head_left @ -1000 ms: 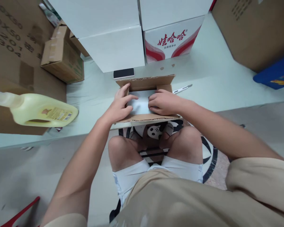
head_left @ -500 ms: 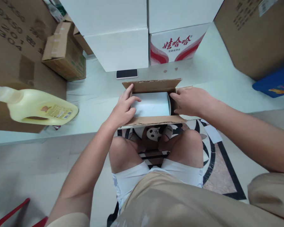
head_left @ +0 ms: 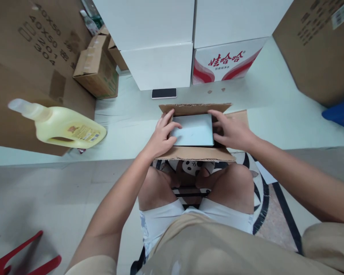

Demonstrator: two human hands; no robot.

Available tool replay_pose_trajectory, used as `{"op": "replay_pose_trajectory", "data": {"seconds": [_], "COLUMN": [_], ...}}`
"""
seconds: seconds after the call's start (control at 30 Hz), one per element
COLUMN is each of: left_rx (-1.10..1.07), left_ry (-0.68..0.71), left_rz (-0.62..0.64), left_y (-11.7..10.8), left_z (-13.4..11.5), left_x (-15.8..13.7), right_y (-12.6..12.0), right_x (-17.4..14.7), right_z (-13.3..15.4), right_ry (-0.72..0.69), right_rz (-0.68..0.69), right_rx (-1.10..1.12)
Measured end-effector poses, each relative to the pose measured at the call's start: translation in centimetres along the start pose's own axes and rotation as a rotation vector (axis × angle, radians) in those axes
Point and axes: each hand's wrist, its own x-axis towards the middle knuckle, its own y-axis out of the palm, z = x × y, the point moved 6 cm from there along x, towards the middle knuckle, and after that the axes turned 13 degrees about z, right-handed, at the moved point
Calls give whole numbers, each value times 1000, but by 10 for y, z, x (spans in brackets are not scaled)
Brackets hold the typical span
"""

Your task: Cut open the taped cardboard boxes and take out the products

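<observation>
A small open cardboard box (head_left: pixel 199 154) sits at the table's front edge, its far and near flaps folded out. Inside it lies a pale blue box (head_left: pixel 193 130), with a dark gap at its right end. My left hand (head_left: pixel 163 133) grips the cardboard box at its left end, with the index finger and thumb reaching over the pale box. At the right end is my right hand (head_left: pixel 231 130), fingers apart, some dipping into the gap and the index finger by the far rim. Its fingertips are partly hidden by the shadow inside.
A phone (head_left: pixel 164 93) lies before stacked white cartons (head_left: pixel 160 67). To the left stand a yellow pump-type bottle (head_left: pixel 71 128) and cardboard boxes (head_left: pixel 96 72). A large carton (head_left: pixel 315 53) and a blue container (head_left: pixel 339 114) are at right. A red stool part (head_left: pixel 25 252) shows lower left.
The view has shifted, so everything sits further right. My right hand has spread its fingers and come closer to the pale box, and the right flap shows more. My left hand stays at the left end.
</observation>
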Motion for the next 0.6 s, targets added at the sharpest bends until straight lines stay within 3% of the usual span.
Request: {"op": "replay_pose_trajectory", "data": {"seconds": [0.07,0.13,0.3,0.6], "left_rx": [-5,-5,17,-3], "left_ry": [-26,-43,-45,-30], "left_rz": [-29,-41,-26,-72], "left_y": [0,1,3,3], "left_z": [3,5,7,7], "left_x": [1,3,5,5], "right_y": [-5,-8,-9,-1], "right_x": [-8,-11,0,36], "right_z": [-2,0,7,13], "right_ry": [-87,-161,-250,-217], "right_rz": [-51,-61,7,29], "right_rx": [198,244,94,-50]}}
